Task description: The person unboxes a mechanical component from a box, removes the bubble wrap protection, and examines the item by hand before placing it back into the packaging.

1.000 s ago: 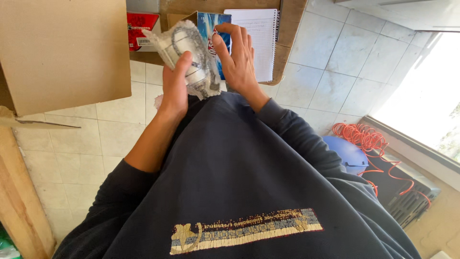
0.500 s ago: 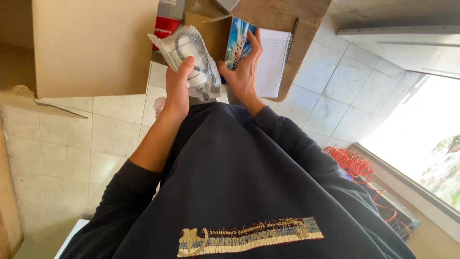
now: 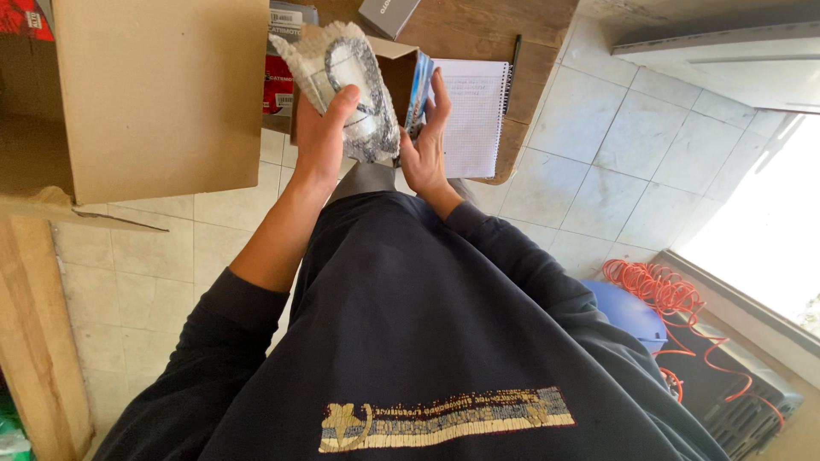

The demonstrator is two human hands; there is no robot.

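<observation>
Two hands up at the wooden table edge (image 3: 512, 102). Left hand (image 3: 320, 141) has its fingers curled round a clear plastic bag (image 3: 346, 81) with a ring-shaped part inside, thumb pressed on the bag's face, held tilted above the tiled floor (image 3: 615, 162). Right hand (image 3: 427, 149) has its fingers extended and closed flat against a small blue-printed carton (image 3: 417, 85), just beside the bag and touching it. Spiral notebook (image 3: 465, 115) with a pen (image 3: 513, 64) lies on the table right of the carton; big cardboard box (image 3: 158, 94) sits to the left. Judgement: support the carton from below, keep the bag pinched near its middle so the ring doesn't slide, don't crease the film.
</observation>
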